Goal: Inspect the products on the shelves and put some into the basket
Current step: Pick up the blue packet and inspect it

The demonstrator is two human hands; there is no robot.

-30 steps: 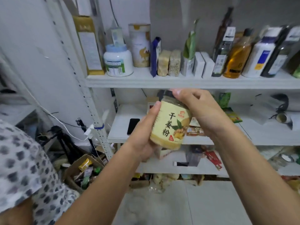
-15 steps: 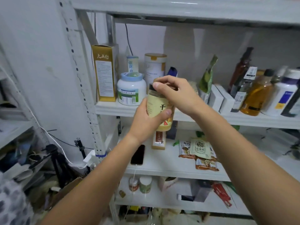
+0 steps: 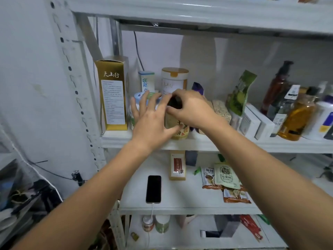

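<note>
Jar (image 3: 177, 126) of yellow powder stands at the front edge of the middle shelf (image 3: 234, 144), upright, just beside the blue-lidded tub (image 3: 142, 98) on its left. It looks like a rigid plastic jar with a smooth printed label and a dark screw lid: probably light to moderate in weight, stiff, not very fragile, though the label side could slip in a loose hold. The lid rim or the waist below it seems the safest place to take it. The right hand (image 3: 191, 110) is curled over the lid from above, fingers clamped round it. The left hand (image 3: 153, 121) lies flat-fingered against the jar's left side, fingers spread and straight, thumb near the base.

Nearest, on the lower shelf (image 3: 180, 209): one phone (image 3: 153, 188) on a cable, one small box (image 3: 177, 166), about three snack packets (image 3: 225, 179). Farther, on the middle shelf: one gold carton (image 3: 111, 94) at the left end, one tall round tin (image 3: 174, 80), one green pouch (image 3: 240, 92), several bottles (image 3: 295, 116) toward the right end. No basket is visible.
</note>
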